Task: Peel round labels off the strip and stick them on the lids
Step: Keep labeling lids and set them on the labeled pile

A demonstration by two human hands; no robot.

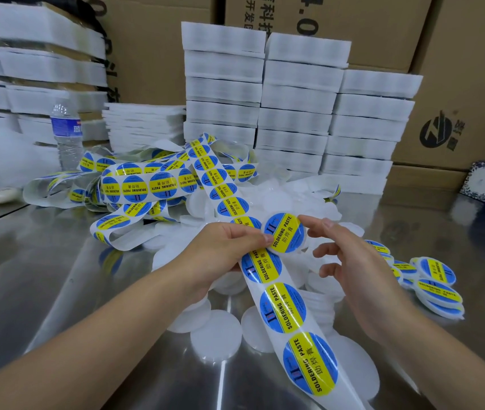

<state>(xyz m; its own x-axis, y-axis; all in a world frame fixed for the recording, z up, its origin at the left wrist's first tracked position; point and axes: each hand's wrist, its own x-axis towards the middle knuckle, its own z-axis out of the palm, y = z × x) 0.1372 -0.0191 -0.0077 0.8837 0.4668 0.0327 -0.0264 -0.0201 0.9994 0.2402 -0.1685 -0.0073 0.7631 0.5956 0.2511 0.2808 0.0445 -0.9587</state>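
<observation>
Lid with a blue and yellow label [287, 233] sits between your hands, pinched at its near edge by your left hand [229, 255], thumb on top and fingers curled beneath. Your right hand [347, 261] is loose and spread, holding nothing; its forefinger [316, 221] reaches the lid's far edge, though I cannot tell whether it touches. The label strip [282, 306] passes under your left hand and runs back toward you between your forearms. Bare white lids [216, 335] lie scattered below both hands on the steel table [58, 276]. Labelled lids [436, 279] are piled just outside your right wrist. Beyond your left hand the strip heaps into a tangle [146, 184], with a water bottle [66, 134] and white stacks [294, 113] behind it.
</observation>
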